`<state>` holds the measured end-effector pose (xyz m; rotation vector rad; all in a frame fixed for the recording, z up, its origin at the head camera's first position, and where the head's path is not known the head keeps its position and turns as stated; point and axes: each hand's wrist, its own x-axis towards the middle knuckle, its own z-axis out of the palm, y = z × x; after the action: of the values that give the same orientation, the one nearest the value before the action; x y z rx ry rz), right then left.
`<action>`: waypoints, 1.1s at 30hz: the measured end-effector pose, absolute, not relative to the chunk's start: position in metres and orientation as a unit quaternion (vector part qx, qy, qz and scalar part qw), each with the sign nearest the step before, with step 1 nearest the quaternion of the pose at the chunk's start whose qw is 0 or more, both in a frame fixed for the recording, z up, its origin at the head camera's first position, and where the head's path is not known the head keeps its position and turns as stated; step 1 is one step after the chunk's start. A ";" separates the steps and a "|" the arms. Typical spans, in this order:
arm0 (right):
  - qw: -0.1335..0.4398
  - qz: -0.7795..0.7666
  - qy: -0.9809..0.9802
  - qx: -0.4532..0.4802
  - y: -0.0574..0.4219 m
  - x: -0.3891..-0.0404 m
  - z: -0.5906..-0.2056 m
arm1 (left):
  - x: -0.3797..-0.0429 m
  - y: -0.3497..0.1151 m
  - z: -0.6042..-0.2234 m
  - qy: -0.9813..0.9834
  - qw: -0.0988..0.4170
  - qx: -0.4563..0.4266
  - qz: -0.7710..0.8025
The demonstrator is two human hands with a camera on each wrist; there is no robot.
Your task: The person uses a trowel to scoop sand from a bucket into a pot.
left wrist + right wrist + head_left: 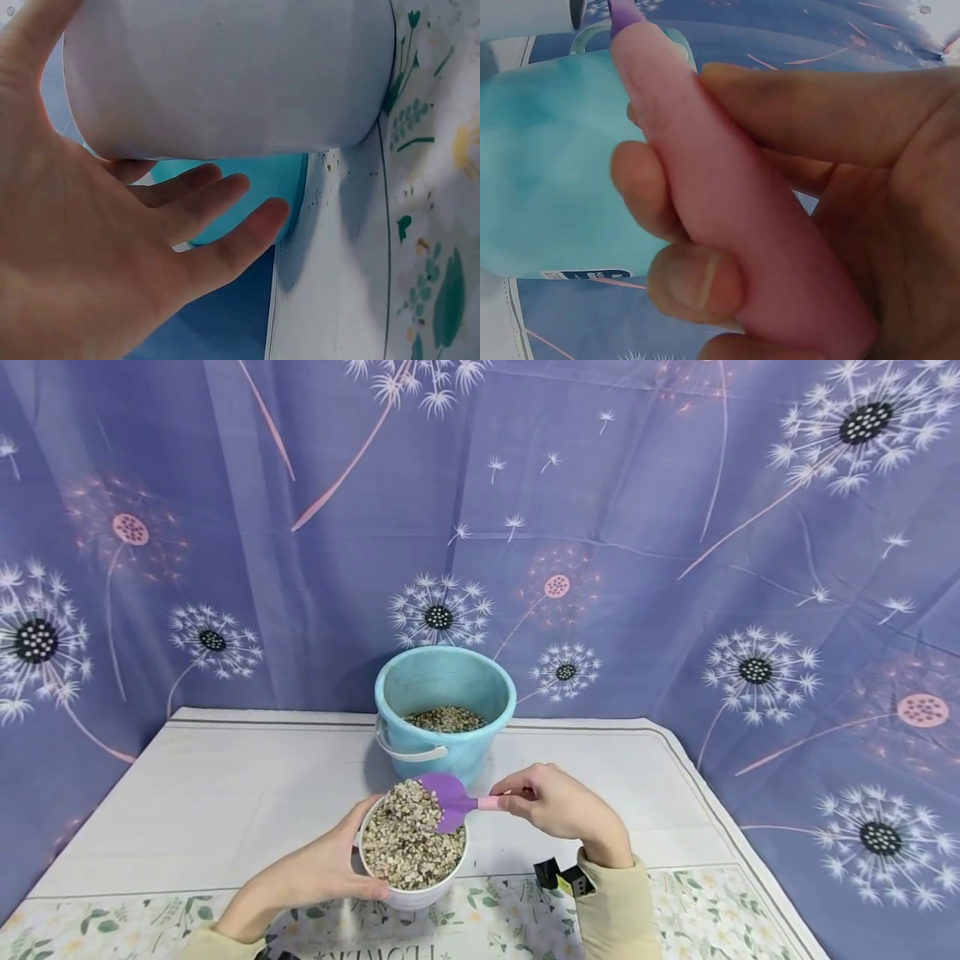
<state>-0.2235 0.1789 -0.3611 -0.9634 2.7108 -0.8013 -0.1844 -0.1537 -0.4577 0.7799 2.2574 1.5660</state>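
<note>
A white pot [420, 897] full of coarse, speckled grainy potting mix [408, 862] stands at the front middle of the table. My left hand [318, 868] holds it from the left, thumb along the front and fingers round the far side; in the left wrist view some fingers [259, 225] spread off its wall. Over the pot, a trowel with a purple blade [452, 802] carries a heap of the same mix at its tip, overlapping the pot's far rim. From the right, my right hand [558, 806] grips its pink handle [727, 195], fingers wrapped round one side, thumb along the other.
Just behind the pot, a light blue bucket [472, 758] with a white carry handle [412, 753] holds more grainy mix low inside. A floral cloth [697, 902] covers the near part of the white table [255, 793]. A purple dandelion curtain [330, 593] hangs behind.
</note>
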 end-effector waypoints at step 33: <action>-0.008 -0.172 0.936 -0.307 0.166 -0.196 -0.351 | -0.184 -0.151 -0.461 0.766 0.165 0.248 0.570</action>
<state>-0.1959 0.1660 -0.3510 -0.9708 2.9552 -0.5424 -0.1839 -0.1514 -0.4614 0.7069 2.1826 1.6227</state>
